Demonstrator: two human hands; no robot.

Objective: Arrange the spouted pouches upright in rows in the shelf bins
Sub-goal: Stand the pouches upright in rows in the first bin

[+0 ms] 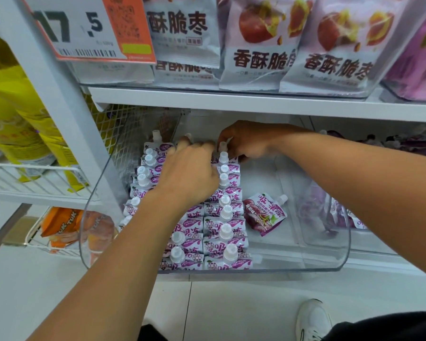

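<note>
Pouches (217,215): purple-and-white, white screw caps, standing upright in a clear bin (330,262) pulled partway out under the shelf (231,99). Three rows run front to back, filling the bin's left half. Caps mostly point up; rows look tight and fairly even.

One loose pouch (265,214) lies flat on the bin floor, just right of the rows, spout toward upper right. Not yet stood up.

Right half of bin otherwise bare. Room there for more rows, in my judgement.

Left hand (190,168): palm down over the middle row near the back, fingers curled onto the pouch tops. Looks to be pressing or steadying them; cannot tell whether it grips any single pouch.

Right hand (246,141): at the back of the right-hand row, fingertips closed around a pouch cap (222,145). Seems to be seating or straightening that rear pouch (225,156).

Neighbour bin (369,217) to the right holds more purple pouches, jumbled, seen blurred through the plastic. Back-right of the shelf also shows a dark purple heap (391,143); detail too soft to read.

Progress estimate: roughly half of this bin is arranged. Left to do: stand the flat pouch, fill the right side, then deal with the neighbour bin.
</note>
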